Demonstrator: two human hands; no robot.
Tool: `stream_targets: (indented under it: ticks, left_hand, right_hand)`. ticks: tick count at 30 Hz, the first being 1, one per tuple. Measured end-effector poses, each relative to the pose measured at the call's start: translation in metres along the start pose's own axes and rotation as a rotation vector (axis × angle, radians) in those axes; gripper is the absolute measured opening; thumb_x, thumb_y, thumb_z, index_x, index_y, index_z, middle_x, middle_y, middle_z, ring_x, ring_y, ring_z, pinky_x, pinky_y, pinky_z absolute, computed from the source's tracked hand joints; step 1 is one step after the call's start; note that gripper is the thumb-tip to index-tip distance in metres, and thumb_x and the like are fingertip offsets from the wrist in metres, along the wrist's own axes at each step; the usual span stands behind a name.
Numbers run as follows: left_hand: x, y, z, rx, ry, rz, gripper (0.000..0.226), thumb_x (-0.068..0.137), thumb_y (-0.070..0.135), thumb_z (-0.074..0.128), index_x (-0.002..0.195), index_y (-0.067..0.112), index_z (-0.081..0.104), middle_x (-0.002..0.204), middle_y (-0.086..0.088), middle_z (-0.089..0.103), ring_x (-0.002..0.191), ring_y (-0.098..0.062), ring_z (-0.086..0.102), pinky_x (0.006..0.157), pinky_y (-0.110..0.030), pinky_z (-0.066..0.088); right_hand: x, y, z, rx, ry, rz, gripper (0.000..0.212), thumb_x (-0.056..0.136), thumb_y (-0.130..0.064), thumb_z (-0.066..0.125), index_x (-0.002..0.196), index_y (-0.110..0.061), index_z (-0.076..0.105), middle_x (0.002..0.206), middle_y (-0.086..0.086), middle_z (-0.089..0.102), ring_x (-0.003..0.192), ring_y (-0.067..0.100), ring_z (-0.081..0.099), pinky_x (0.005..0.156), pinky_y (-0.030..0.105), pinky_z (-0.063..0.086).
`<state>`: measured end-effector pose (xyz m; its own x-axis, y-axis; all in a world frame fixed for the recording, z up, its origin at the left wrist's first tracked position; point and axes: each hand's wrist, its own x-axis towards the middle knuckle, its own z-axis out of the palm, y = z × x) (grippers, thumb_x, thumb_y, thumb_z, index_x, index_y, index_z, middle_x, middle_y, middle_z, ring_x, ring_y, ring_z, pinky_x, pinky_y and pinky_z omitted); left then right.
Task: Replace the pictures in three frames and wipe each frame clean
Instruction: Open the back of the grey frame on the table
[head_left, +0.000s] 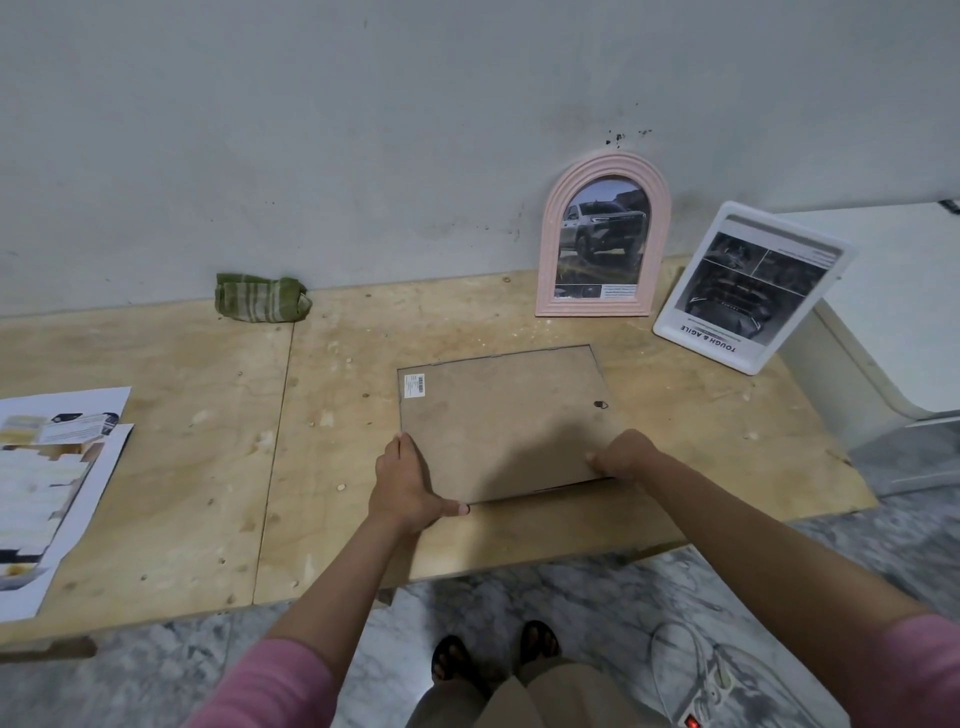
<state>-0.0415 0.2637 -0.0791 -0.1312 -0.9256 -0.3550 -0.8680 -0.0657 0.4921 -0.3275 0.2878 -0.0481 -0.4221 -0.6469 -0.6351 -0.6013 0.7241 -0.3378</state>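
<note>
On the table (363, 519), three frames (501, 421), two printed sheets (47, 483).

A brown-backed frame (501, 423) lies face down on the plywood worktop (208, 467), both hands on its near edge: the left hand (408, 486) grips the near left corner, the right hand (621, 457) the near right. Against the wall lean a pink arched frame (602, 236) and a white frame (750, 288), each showing a car picture. A green cloth (262, 298) sits by the wall; loose prints (52, 488) lie far left.
</note>
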Motion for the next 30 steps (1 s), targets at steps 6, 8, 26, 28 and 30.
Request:
stream_targets:
  ticks: [6, 8, 26, 28, 30]
  left_hand:
    - [0.002, -0.003, 0.003, 0.020, 0.003, 0.012, 0.132, 0.048, 0.055, 0.087, 0.145, 0.003, 0.016, 0.148, -0.011, 0.025, 0.134, -0.031, 0.026, 0.108, -0.042, 0.035]
    - [0.003, -0.005, 0.005, 0.034, 0.012, 0.024, 0.126, 0.051, 0.056, 0.086, 0.144, 0.003, 0.019, 0.147, -0.011, 0.028, 0.132, -0.031, 0.028, 0.107, -0.042, 0.036]
    - [-0.006, -0.018, 0.003, -0.111, 0.111, 0.199, 0.103, 0.056, 0.077, 0.065, 0.136, 0.020, 0.033, 0.124, -0.002, 0.050, 0.112, -0.023, 0.048, 0.091, -0.038, 0.045]
    - [-0.007, -0.018, 0.002, -0.060, 0.106, 0.212, 0.104, 0.058, 0.079, 0.058, 0.136, 0.014, 0.033, 0.123, -0.005, 0.049, 0.113, -0.025, 0.046, 0.089, -0.035, 0.042]
    - [-0.008, -0.016, 0.002, 0.017, 0.110, 0.216, 0.103, 0.060, 0.081, 0.047, 0.133, 0.009, 0.035, 0.121, -0.009, 0.049, 0.111, -0.027, 0.046, 0.085, -0.034, 0.042]
  right_hand:
    - [-0.001, 0.007, -0.014, 0.416, -0.171, 0.038, 0.023, 0.089, -0.022, 0.063, 0.101, -0.004, 0.055, 0.102, 0.008, 0.052, 0.098, 0.025, 0.052, 0.080, 0.031, 0.039]
    - [-0.003, 0.009, -0.015, 0.514, -0.214, 0.025, 0.012, 0.090, -0.019, 0.062, 0.089, -0.009, 0.057, 0.092, 0.006, 0.055, 0.084, 0.020, 0.050, 0.076, 0.029, 0.037]
    - [-0.011, 0.006, -0.006, 0.610, -0.177, -0.001, 0.013, 0.095, -0.013, 0.051, 0.107, -0.008, 0.048, 0.089, 0.000, 0.050, 0.089, 0.019, 0.045, 0.085, 0.030, 0.031]
    - [-0.014, 0.006, -0.006, 0.603, -0.161, -0.013, 0.010, 0.095, -0.012, 0.052, 0.104, -0.008, 0.048, 0.086, -0.002, 0.049, 0.089, 0.019, 0.046, 0.084, 0.030, 0.031]
    - [-0.016, 0.008, -0.004, 0.569, -0.141, -0.016, 0.004, 0.094, -0.010, 0.053, 0.091, -0.009, 0.050, 0.082, 0.000, 0.047, 0.085, 0.020, 0.046, 0.081, 0.028, 0.033]
